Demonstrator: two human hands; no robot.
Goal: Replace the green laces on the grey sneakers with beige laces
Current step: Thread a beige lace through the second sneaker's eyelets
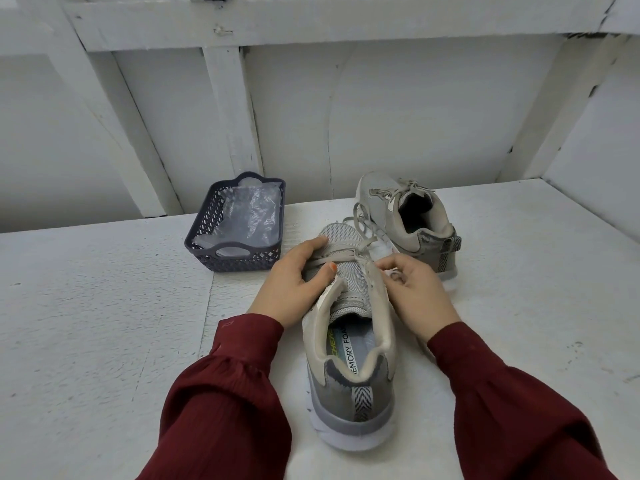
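Note:
A grey sneaker [349,348] stands in front of me, heel toward me and toe pointing away. A beige lace [341,255] crosses its lowest eyelets and trails off toward the toe side. My left hand [298,277] holds the sneaker's left side, fingers curled over the lace area and thumb on the tongue. My right hand [417,289] pinches the lace at the right eyelet row. A second grey sneaker [410,216] with beige laces tied stands behind to the right. No green lace is in view.
A dark blue lattice basket [207,233] holding crumpled clear plastic [247,216] sits at the back left of the white table [104,306]. White wooden wall beams rise just behind the table.

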